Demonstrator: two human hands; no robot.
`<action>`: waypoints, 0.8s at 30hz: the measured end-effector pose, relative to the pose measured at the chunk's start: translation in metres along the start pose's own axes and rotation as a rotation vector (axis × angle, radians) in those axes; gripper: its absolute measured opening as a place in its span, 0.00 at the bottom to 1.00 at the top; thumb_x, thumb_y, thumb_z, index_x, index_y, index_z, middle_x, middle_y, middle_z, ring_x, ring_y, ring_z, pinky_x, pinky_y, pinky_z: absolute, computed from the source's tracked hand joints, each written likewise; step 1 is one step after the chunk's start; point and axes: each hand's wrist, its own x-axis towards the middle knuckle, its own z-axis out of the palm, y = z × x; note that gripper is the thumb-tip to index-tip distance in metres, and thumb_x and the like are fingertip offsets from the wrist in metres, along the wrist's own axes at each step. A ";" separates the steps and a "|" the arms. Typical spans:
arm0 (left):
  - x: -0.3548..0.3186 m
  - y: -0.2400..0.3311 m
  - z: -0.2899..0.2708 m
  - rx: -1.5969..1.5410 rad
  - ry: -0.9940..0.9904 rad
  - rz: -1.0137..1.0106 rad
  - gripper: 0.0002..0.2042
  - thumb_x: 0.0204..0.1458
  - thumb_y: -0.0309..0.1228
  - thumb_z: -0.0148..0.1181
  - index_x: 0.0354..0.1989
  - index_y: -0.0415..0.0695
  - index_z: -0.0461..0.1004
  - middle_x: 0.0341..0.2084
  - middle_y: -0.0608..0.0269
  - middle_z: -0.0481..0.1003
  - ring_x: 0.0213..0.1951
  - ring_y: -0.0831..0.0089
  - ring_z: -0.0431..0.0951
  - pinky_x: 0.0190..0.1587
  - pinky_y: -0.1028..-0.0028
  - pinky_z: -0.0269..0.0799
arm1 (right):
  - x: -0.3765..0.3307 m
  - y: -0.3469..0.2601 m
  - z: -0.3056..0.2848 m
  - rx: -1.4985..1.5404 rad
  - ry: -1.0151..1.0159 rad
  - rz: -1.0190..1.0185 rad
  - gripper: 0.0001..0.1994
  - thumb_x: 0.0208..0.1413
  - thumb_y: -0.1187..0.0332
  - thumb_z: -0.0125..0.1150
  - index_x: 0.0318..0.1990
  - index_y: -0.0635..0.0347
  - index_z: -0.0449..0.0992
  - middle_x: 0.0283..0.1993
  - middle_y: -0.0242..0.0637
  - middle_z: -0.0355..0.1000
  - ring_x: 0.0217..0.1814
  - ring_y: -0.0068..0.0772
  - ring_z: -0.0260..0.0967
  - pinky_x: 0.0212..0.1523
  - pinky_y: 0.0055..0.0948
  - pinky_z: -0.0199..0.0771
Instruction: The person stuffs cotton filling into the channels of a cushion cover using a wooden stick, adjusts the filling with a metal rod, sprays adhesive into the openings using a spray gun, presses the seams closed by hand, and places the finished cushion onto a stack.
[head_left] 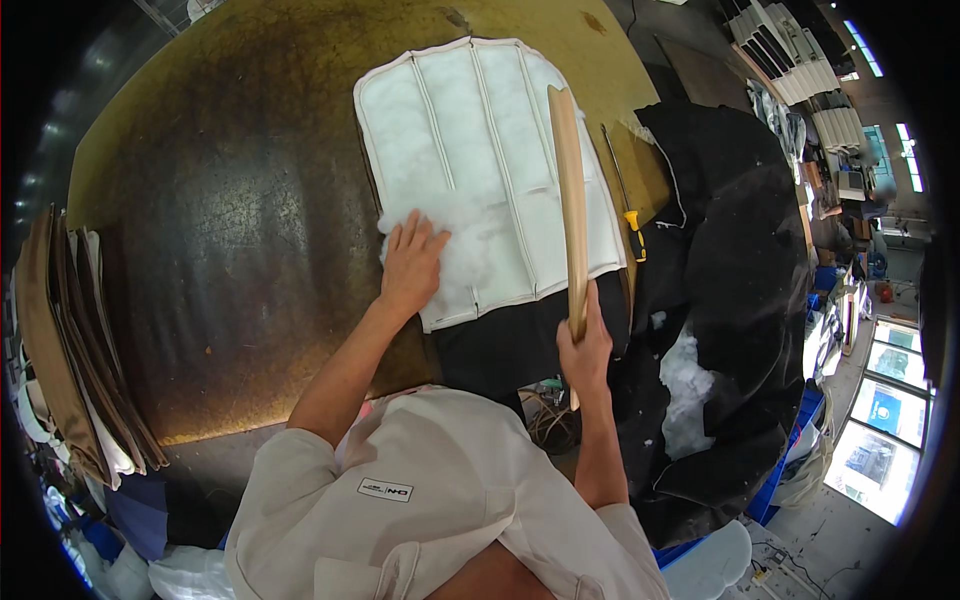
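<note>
A white padded panel (508, 110) with a curved far edge and several lengthwise seams lies on the work table. Loose white fibre stuffing (465, 240) is bunched over its near left part. My left hand (412, 265) rests there, fingers spread and pressed onto the stuffing. My right hand (588, 350) is wrapped round the lower part of a long, flat wooden stick (568, 180). That stick points away from me, above the panel's right side, and covers part of it. Black cloth (505, 345) shows below the panel's near edge.
A screwdriver (634, 230) with a yellow and black handle lies right of the panel. Farther right, black sheeting (735, 250) holds a heap of white stuffing (686, 395). Brown fabric pieces (70, 340) hang over the table's left edge. The tabletop (240, 220) is brown and worn.
</note>
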 end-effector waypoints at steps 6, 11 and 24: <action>0.011 -0.001 0.004 0.033 0.092 -0.087 0.20 0.49 0.22 0.59 0.53 0.44 0.78 0.63 0.45 0.66 0.71 0.46 0.58 0.71 0.46 0.53 | -0.093 -0.041 -0.029 -0.073 -0.281 0.048 0.36 0.58 0.69 0.67 0.74 0.49 0.60 0.40 0.51 0.72 0.39 0.54 0.74 0.41 0.46 0.78; -0.016 -0.048 0.024 -0.256 0.128 0.091 0.21 0.47 0.21 0.62 0.53 0.43 0.78 0.66 0.47 0.65 0.71 0.49 0.60 0.69 0.52 0.60 | -0.117 -0.032 -0.001 -0.253 -0.437 0.088 0.32 0.62 0.62 0.62 0.74 0.37 0.62 0.33 0.49 0.70 0.33 0.56 0.74 0.35 0.50 0.77; 0.014 -0.035 0.016 -0.233 0.265 0.093 0.13 0.52 0.22 0.64 0.46 0.40 0.79 0.52 0.50 0.77 0.60 0.51 0.74 0.56 0.56 0.72 | -0.120 -0.063 -0.003 0.094 -0.186 0.167 0.30 0.57 0.69 0.66 0.69 0.43 0.70 0.41 0.55 0.77 0.42 0.57 0.77 0.44 0.43 0.78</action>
